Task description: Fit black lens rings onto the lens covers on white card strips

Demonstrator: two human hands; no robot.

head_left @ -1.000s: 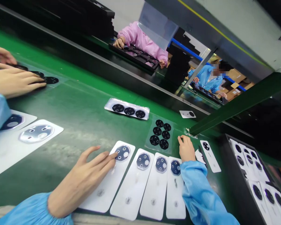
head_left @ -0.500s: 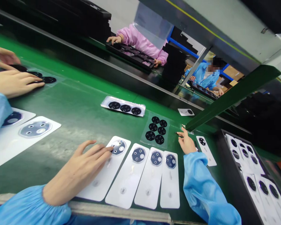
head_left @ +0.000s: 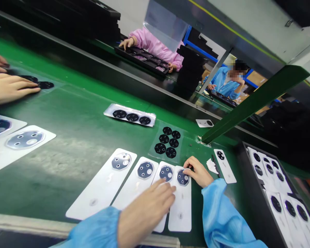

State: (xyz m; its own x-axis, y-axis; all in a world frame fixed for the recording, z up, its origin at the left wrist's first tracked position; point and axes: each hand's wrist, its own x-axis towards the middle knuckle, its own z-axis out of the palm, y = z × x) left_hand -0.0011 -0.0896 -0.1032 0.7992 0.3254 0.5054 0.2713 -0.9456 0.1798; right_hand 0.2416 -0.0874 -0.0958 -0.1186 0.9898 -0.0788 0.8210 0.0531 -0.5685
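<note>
A row of white phone back panels lies on the green bench, each with a dark octagonal camera patch at its top. My right hand (head_left: 198, 171) is at the rightmost panel (head_left: 180, 206), thumb and index finger closed together at the edge of its camera patch (head_left: 183, 177). Whatever sits between those fingertips is too small to make out. My left hand (head_left: 151, 206), slightly blurred, hovers over or rests on the panel (head_left: 160, 225) beside it, fingers stretched out and holding nothing. Further left are two more panels, one partly behind my left hand and one fully visible (head_left: 103, 184).
Black octagonal stickers on a clear sheet (head_left: 159, 139) lie beyond the row, beside a stack of sticker strips (head_left: 109, 110). A black tray (head_left: 250, 193) holds several panels at right, near a green post (head_left: 248, 106). A co-worker's hand (head_left: 12, 88) works at left; others sit opposite.
My left hand has moved right, from the leftmost panel of the row to the right-hand panels. My right hand has come back from near the post to the rightmost panel's camera patch.
</note>
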